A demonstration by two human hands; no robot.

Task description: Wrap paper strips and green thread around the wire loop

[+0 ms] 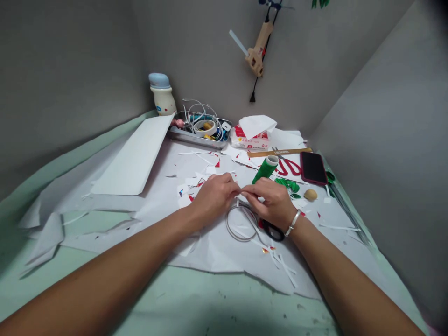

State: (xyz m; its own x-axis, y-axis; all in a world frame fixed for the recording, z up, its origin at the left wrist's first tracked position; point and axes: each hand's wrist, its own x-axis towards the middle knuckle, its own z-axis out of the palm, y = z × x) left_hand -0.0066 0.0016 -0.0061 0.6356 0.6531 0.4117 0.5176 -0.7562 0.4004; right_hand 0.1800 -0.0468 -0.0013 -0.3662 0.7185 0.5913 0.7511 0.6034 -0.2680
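My left hand [219, 196] and my right hand [268, 198] meet over the middle of the paper-covered table, fingertips pinched close together. Whatever lies between the fingertips is too small to make out. Below them rests a thin silvery ring [241, 224], which looks like a hoop of wire. Partly under my right hand is a black loop [273, 230], seemingly a scissors handle. Just behind the right hand, a spool of green thread [266, 169] leans to the right. Paper scraps [185, 191] with red and shiny bits lie beside my left hand.
A metal tray [196, 136] of tools and tape stands at the back near a tissue pack [250, 138]. Red-handled scissors [290, 166], a phone [313, 168] and green leaves [289, 185] lie right. White board [136, 158] lies left; a glue gun [259, 51] hangs on the wall.
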